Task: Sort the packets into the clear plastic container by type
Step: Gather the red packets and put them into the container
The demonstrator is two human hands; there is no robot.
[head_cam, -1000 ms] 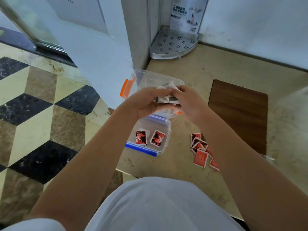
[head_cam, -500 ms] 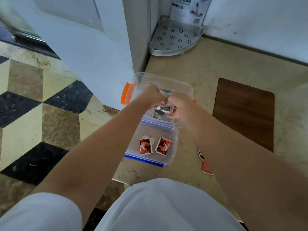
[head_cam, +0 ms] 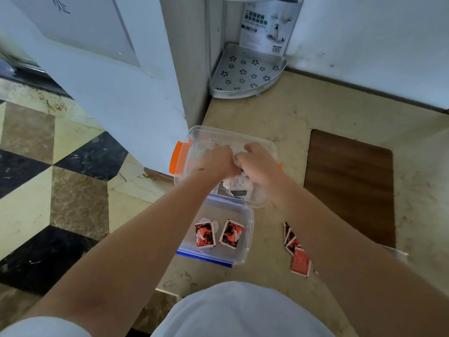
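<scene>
A clear plastic container with orange clips stands on the beige floor. Both hands reach down into it: my left hand and my right hand are closed together over white and black packets, most of which they hide. Just in front, a clear container with a blue clip holds two red and black packets. Several more red packets lie loose on the floor to the right, partly behind my right forearm.
A white door stands close on the left of the containers. A perforated metal corner shelf sits against the back wall. A brown wooden board lies on the floor at the right. Patterned tiles cover the floor at left.
Both hands have moved forward and down from above the orange-clipped container into it, carrying the white and black packets with them. The view has tilted a little.
</scene>
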